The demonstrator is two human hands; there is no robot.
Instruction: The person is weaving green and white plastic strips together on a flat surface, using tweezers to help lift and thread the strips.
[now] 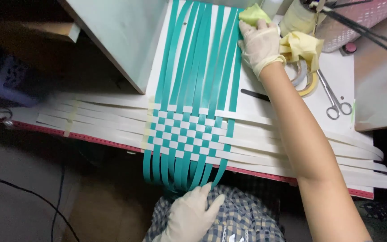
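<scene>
1. Currently my right hand grips a yellow-green cloth at the far end of the teal strips.
2. Left hand open, fingertips touching the strips' near ends hanging off the table.
3. White strips cross them, woven mid-table.

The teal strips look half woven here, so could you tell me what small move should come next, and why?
Probably draw the right hand with its yellow-green cloth down along the teal strips. It rests at their far ends, while the left hand holds the near ends below the checkered weave. The strips between still fan unevenly.
</scene>
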